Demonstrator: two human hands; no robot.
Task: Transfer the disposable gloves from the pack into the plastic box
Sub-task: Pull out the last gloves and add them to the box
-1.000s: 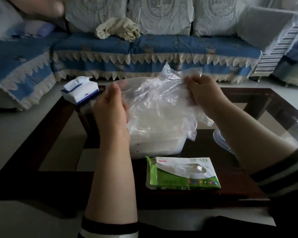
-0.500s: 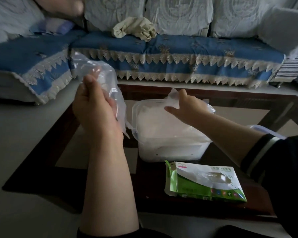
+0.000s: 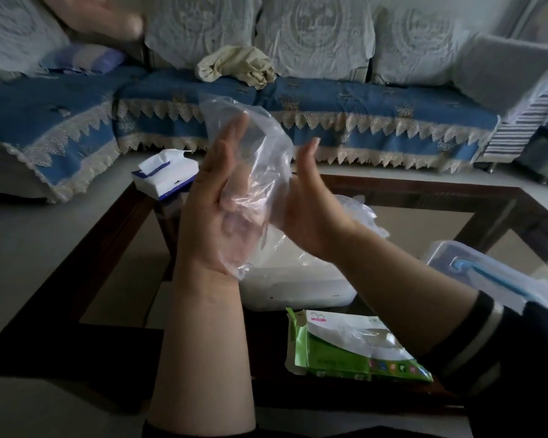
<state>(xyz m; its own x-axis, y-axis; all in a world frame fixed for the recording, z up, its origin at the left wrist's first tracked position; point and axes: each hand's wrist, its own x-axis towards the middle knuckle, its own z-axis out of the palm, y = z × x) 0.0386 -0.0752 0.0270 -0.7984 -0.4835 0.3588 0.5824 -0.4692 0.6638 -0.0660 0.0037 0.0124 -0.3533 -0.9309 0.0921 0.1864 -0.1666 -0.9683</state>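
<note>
While both hands are raised above the bench (image 3: 424, 197), a clear disposable glove (image 3: 256, 172) lies draped between them. The left hand (image 3: 215, 216) is turned palm up with fingers straight and spread, the thin film lying across its palm and reaching past its fingertips; this grip closes round nothing. The right hand (image 3: 307, 203) stands edge-on just beside it, fingers straight and together, its palm pressed against the film. Below the hands sits the plastic box (image 3: 298, 289), translucent white, with more crumpled gloves (image 3: 358, 213) showing above its rim. The green glove pack (image 3: 354, 349) lies flat nearer the person, just in front of the box. A box lid (image 3: 500, 279) with a blue handle rests to the right.
</note>
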